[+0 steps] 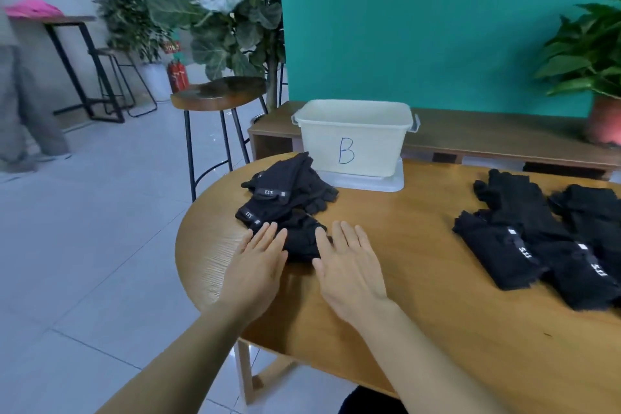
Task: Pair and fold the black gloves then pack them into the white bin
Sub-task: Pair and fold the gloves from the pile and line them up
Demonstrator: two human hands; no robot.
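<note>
A heap of folded black gloves (285, 193) lies at the left end of the wooden table (420, 296), just in front of the white bin (353, 141) marked "B". The nearest folded glove (300, 239) of that heap lies between my hands. My left hand (258, 262) is flat with straight fingers, its fingertips on the glove's left edge. My right hand (349, 262) is flat too, thumb side against the glove's right edge. Several unfolded black gloves (537, 239) lie spread on the right of the table.
The bin stands on its lid (369, 180) near the table's far edge. A wooden bar stool (218, 94) stands left of the table. A low bench (504, 141) runs behind, with a potted plant (598, 70) at its right end. A person (20, 94) stands at far left.
</note>
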